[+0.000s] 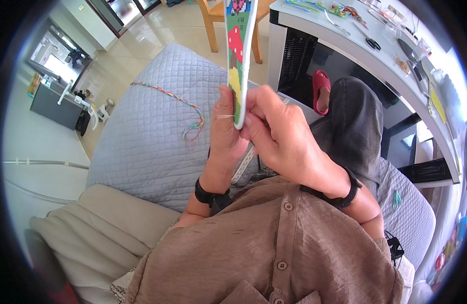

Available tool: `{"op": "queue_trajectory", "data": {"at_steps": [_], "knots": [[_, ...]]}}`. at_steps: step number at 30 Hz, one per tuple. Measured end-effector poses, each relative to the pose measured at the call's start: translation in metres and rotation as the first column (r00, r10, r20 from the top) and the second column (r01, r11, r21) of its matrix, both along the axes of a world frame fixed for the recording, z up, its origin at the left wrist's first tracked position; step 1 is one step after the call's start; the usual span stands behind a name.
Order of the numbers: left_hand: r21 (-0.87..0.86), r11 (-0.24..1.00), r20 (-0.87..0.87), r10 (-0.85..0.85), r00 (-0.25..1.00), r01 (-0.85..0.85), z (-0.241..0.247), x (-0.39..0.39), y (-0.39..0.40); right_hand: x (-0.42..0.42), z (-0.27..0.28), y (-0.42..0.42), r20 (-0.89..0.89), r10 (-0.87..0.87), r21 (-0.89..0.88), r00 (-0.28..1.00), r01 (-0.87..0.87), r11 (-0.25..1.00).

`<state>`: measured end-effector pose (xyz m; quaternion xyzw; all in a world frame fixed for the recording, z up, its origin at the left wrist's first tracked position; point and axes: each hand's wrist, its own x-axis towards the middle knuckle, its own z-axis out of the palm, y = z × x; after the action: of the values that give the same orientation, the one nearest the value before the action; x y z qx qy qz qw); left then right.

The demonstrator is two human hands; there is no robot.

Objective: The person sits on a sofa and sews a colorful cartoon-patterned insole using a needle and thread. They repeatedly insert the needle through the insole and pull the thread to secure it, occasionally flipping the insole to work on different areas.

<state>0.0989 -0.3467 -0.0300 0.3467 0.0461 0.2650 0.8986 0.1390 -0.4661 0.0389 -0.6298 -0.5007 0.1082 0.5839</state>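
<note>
An insole with a pixel-patterned cross-stitch print [235, 45] stands nearly upright before my chest, seen at a slant, its white edge towards the right. Red, yellow, green and blue areas cover its face, along with some printed marks. My left hand [226, 129] grips its lower end, thumb along the printed side. From the other side my right hand [279, 129] pinches the insole's lower edge between thumb and curled fingers. A short pale thread [225, 116] crosses my left thumb by the insole. Whether my right fingertips also hold something small is hidden.
A braided multicoloured thread bundle [169, 95] lies on the grey quilted cover [142, 129]. At the right, a white desk [313, 19] bears black-handled scissors [371, 42], tangled threads [345, 12] and other items. A wooden chair [210, 22] stands ahead; a teal clip-like object [397, 199] lies at the right.
</note>
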Motion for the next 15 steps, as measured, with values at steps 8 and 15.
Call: {"op": "queue_trajectory", "data": {"at_steps": [8,15], "knots": [[0.334,0.889,0.059,0.311,0.948,-0.313,0.004,0.002,-0.001,0.010,-0.011,0.003,0.789,-0.308,0.190,0.531,0.265,0.945],[0.526,0.771,-0.003,0.426,0.905,-0.361,0.001,0.002,0.003,0.016,0.006,-0.004,0.007,0.069,0.219,0.998,-0.069,0.973]]}}
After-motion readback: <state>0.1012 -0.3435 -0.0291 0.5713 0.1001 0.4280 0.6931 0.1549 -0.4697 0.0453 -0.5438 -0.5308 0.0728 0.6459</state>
